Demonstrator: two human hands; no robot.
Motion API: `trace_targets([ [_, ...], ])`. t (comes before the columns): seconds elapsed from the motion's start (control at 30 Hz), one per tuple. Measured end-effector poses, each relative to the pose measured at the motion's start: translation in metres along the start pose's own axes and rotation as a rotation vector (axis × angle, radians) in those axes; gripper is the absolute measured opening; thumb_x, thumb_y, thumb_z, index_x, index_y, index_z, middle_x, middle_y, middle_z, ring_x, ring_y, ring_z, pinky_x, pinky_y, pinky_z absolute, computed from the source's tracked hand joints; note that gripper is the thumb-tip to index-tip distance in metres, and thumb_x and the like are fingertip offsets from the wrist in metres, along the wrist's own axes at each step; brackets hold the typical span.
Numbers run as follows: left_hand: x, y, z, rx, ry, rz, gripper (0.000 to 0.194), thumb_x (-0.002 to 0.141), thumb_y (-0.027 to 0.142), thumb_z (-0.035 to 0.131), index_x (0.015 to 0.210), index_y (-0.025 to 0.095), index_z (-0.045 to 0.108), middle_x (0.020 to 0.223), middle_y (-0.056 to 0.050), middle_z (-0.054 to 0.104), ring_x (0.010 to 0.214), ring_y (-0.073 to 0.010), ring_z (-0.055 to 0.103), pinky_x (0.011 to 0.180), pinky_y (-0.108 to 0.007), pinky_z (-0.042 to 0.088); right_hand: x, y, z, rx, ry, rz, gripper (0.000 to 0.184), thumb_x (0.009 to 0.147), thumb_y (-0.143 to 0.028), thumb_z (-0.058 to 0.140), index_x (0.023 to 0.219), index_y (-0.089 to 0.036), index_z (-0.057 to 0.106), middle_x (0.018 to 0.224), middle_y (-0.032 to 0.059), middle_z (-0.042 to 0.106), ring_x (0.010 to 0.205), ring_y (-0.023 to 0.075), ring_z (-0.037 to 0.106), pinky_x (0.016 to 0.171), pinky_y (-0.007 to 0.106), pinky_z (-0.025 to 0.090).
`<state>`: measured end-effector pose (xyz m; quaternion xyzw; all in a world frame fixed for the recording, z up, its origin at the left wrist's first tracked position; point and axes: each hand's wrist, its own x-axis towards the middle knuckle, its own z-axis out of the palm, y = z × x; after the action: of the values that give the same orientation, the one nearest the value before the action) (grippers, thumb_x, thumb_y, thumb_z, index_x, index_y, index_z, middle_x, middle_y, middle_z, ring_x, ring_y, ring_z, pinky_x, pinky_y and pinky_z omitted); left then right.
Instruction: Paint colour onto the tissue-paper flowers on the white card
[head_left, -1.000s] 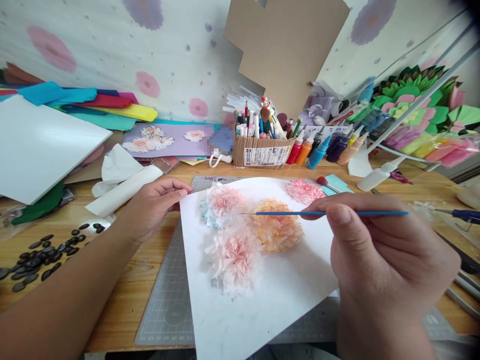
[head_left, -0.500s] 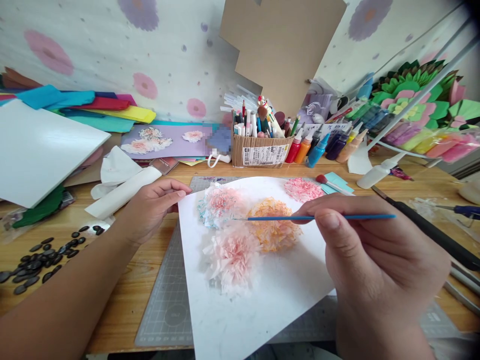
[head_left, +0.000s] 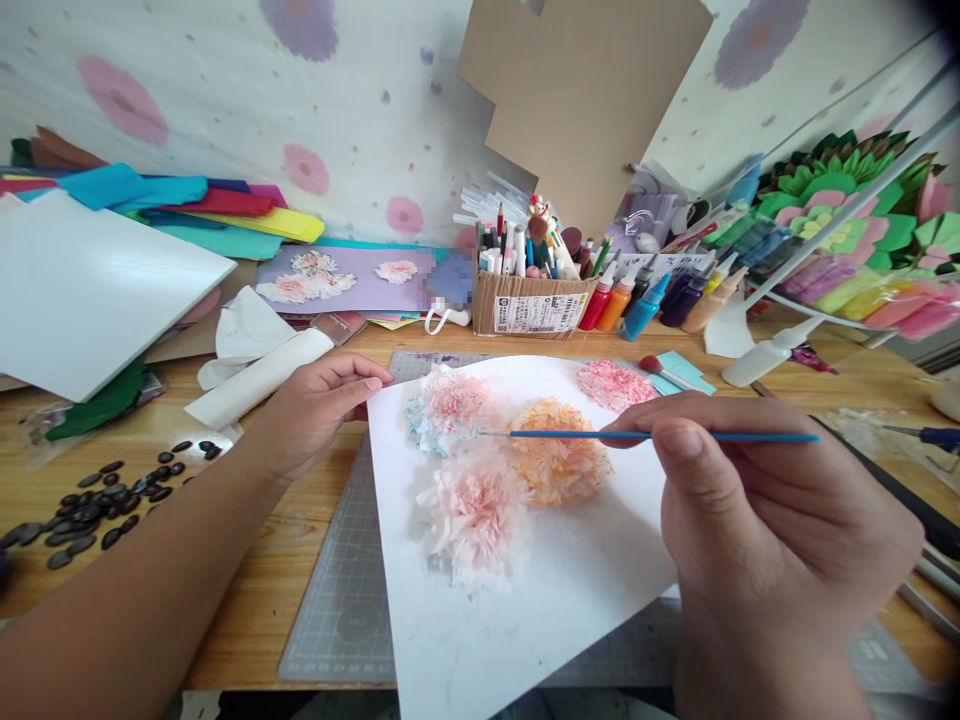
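My right hand is closed around a thin paintbrush with a blue handle. The brush lies nearly level, its fine tip pointing left, over the spot where the paper flowers meet. My left hand pinches the upper left corner of a white sheet. On the sheet are a blue-and-pink ruffled paper flower, a pale pink one and an orange one. A bright pink flower sits at the sheet's far edge. Whether the tip touches a petal I cannot tell.
A grey cutting mat lies beneath the sheet. Black pebble-like pieces are scattered left. Behind stand a cardboard box of pens and several paint bottles. A makeup-type brush and white bottle lie farther right.
The whole view has shifted a little, so things appear farther right. Both hands keep their grips, and the brush tip stays over about the same spot among the flowers.
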<state>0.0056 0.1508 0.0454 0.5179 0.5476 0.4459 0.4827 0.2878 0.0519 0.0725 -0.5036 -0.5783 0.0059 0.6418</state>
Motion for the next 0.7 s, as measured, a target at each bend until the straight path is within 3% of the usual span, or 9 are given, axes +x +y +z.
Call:
trace_targets([
  [0.27, 0.0006, -0.0029, -0.0030, 0.007, -0.007, 0.006, 0.032, 0.069, 0.048, 0.087, 0.082, 0.020, 0.076, 0.082, -0.002, 0.073, 0.077, -0.0184, 0.065, 0.067, -0.029, 0.054, -0.0013, -0.0009, -0.0044, 0.039, -0.075, -0.007, 0.008, 0.094, -0.028, 0.072, 0.086, -0.026, 0.074, 0.084, -0.0050, 0.076, 0.073, 0.0140, 0.071, 0.070, 0.030, 0.054],
  [0.47, 0.0018, -0.0051, -0.0045, 0.004, -0.007, 0.002, 0.035, 0.066, 0.051, 0.090, 0.081, 0.022, 0.077, 0.082, -0.001, 0.074, 0.076, -0.0173, 0.065, 0.066, -0.026, 0.054, -0.0010, 0.0021, -0.0031, 0.006, -0.030, 0.007, 0.007, 0.092, -0.030, 0.076, 0.086, -0.027, 0.074, 0.084, -0.0063, 0.075, 0.075, 0.0108, 0.068, 0.068, 0.025, 0.052],
  [0.7, 0.0019, -0.0045, -0.0043, 0.005, -0.008, 0.011, 0.034, 0.067, 0.051, 0.090, 0.081, 0.023, 0.078, 0.082, -0.001, 0.074, 0.076, -0.0168, 0.065, 0.065, -0.026, 0.054, -0.0022, 0.0029, -0.0045, 0.074, -0.075, -0.045, 0.011, 0.093, -0.024, 0.074, 0.082, -0.025, 0.073, 0.087, -0.0070, 0.075, 0.077, 0.0087, 0.066, 0.065, 0.024, 0.049],
])
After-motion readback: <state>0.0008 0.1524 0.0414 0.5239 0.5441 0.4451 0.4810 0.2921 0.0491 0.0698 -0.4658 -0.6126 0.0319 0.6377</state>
